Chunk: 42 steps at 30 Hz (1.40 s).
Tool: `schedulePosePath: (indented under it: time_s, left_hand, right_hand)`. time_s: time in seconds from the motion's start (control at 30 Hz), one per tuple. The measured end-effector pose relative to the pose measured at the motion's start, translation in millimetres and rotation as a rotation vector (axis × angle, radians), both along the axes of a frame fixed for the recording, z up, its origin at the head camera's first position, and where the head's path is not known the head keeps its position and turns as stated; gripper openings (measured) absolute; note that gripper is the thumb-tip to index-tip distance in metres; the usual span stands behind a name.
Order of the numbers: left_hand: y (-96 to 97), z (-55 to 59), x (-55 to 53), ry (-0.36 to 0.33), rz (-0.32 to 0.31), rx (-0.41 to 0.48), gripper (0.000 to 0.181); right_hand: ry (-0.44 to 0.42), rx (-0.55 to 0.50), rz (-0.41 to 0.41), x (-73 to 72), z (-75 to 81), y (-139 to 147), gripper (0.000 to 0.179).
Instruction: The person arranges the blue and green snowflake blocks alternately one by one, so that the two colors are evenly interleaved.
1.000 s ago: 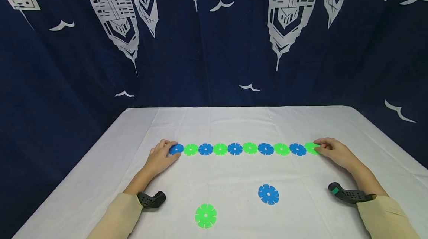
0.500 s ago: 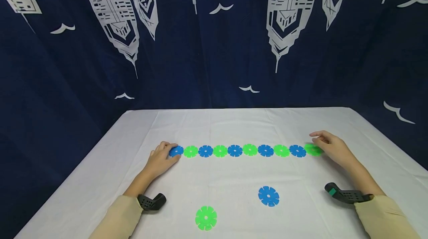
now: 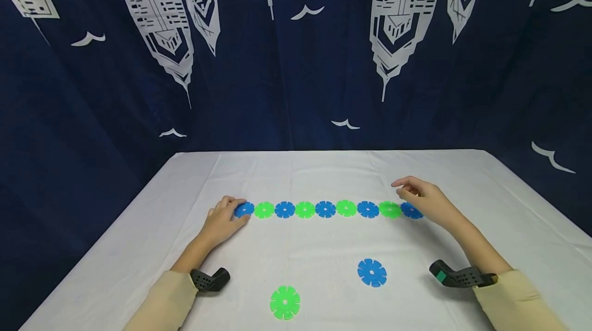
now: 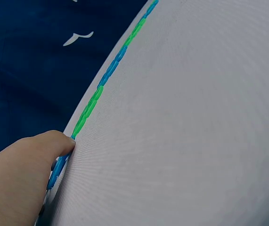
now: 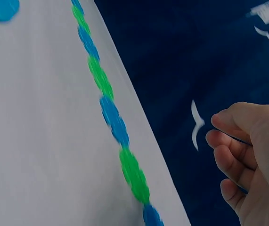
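Observation:
A straight row of notched plastic discs, alternating blue and green, lies across the white table. My left hand [image 3: 224,220] is at the row's left end, thumb and fingers gripping the edges of the blue disc [image 3: 244,209]. In the left wrist view the thumb [image 4: 54,143] presses at that disc's edge. Above the row's right part hovers my right hand [image 3: 423,200], fingers loosely bent and holding nothing. It is nearest to a blue disc [image 3: 410,210] and a green disc [image 3: 390,209]. The green disc at the right end is hidden behind this hand.
Two loose discs lie nearer the front: a green one [image 3: 284,302] and a blue one [image 3: 372,273]. A dark blue curtain [image 3: 287,89] with white prints hangs behind the table [image 3: 324,171]. Each wrist wears a black camera band.
My right hand has let go of the green disc at the right end, risen and moved left over the row. The left hand stays on its blue disc.

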<state>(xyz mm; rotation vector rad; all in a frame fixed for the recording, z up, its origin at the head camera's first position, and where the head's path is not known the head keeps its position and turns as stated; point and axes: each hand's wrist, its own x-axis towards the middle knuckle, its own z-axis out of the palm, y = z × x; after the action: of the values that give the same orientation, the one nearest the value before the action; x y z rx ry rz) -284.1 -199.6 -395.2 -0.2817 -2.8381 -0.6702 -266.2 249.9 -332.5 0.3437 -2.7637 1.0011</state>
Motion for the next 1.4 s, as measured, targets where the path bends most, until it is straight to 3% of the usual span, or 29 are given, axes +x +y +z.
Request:
schedulePosePath:
  time_s: [0.33,0.53,0.8,0.93,1.13,1.4]
  left_hand:
    - [-0.2,1.5,0.8,0.0,-0.005,-0.001,0.052]
    - [-1.2,1.5,1.4,-0.002,-0.002,0.004,0.052]
    - [-3.4,1.7,0.6,0.016,-0.007,-0.005,0.052]
    - [-3.5,1.4,0.8,0.011,-0.006,-0.002,0.052]
    - [-3.6,0.8,0.7,0.01,-0.004,-0.003,0.052]
    - [-2.0,0.9,-0.4,0.02,-0.016,-0.008,0.052]
  right_hand:
    - [-0.106,-0.075,0.272,29.8,5.5,-73.4,0.023]
    - [-0.147,-0.055,0.406,47.7,0.4,-103.7,0.022]
    - [-0.18,-0.116,0.652,67.7,-15.0,-135.2,0.019]
    - [-0.231,-0.036,0.67,68.7,-14.8,-133.1,0.022]
    - [-0.366,0.168,0.612,55.9,-0.9,-100.8,0.034]
    - [-0.531,0.206,0.625,48.0,2.4,-68.6,0.046]
